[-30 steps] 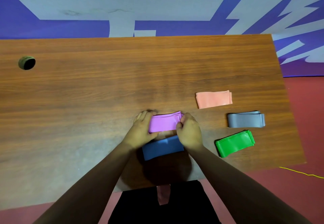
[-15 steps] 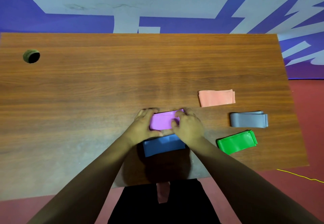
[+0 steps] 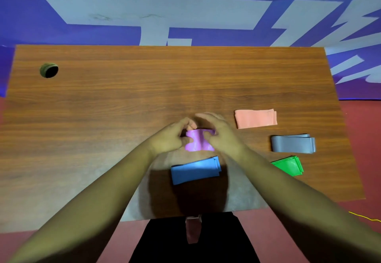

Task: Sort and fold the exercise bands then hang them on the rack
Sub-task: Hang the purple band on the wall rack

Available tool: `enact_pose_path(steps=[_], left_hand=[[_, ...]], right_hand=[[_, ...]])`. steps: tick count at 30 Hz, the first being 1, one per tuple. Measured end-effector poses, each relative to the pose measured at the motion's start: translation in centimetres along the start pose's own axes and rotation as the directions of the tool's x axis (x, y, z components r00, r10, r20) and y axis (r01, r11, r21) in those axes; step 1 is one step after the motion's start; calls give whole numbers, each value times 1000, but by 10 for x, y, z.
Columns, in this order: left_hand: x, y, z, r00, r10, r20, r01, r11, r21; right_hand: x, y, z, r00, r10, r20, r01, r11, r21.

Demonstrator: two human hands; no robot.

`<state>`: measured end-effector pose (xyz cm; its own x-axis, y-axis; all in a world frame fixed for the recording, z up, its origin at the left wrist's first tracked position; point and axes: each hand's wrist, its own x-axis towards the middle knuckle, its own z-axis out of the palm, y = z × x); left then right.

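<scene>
Both hands meet over the middle of the wooden table (image 3: 123,102). Left hand (image 3: 168,137) and right hand (image 3: 221,134) each pinch one side of a folded purple band (image 3: 195,142), fingers curled around its far edge, thumbs on the near side. The band is bunched between them, its middle showing, its ends hidden under the fingers. Whether it is lifted off the table or resting on it, cannot tell.

Just nearer the body than the hands, between the forearms: a folded blue band (image 3: 194,171), flat on the table, untouched.

To the right of the right hand, near it: a folded peach band (image 3: 255,118), flat. Further right and slightly nearer: a folded grey band (image 3: 292,144). Nearer again, beside the right forearm: a folded green band (image 3: 288,166), lying at an angle. The three lie apart from each other.

Far to the left of the left hand, near the table's far corner: a round cable hole (image 3: 49,70).
</scene>
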<state>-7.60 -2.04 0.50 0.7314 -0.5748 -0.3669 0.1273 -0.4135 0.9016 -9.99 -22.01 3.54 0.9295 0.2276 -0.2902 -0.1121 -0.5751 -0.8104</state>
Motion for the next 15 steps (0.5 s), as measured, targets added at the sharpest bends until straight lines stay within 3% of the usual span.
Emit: enact_pose_path(steps=[2,5,9,15], left_hand=[[0,26,-14,1000,29,-2,-29,999,-35],[-8,71,-40,998,62,-27,-63,996,-56],[-29,129,-85,996,31,-78,-33,999,-29],[-70,219,-142,989,90,-118,-69,983,169]], right_hand=[[3,-27,-18,993,-23,117,-13,953,303],[9,-62,-42,989,-67,129,18,938,347],[18,-115,-73,989,-98,112,82,987,141],[15,-216,-117,981,-143,127,158,981,-115]])
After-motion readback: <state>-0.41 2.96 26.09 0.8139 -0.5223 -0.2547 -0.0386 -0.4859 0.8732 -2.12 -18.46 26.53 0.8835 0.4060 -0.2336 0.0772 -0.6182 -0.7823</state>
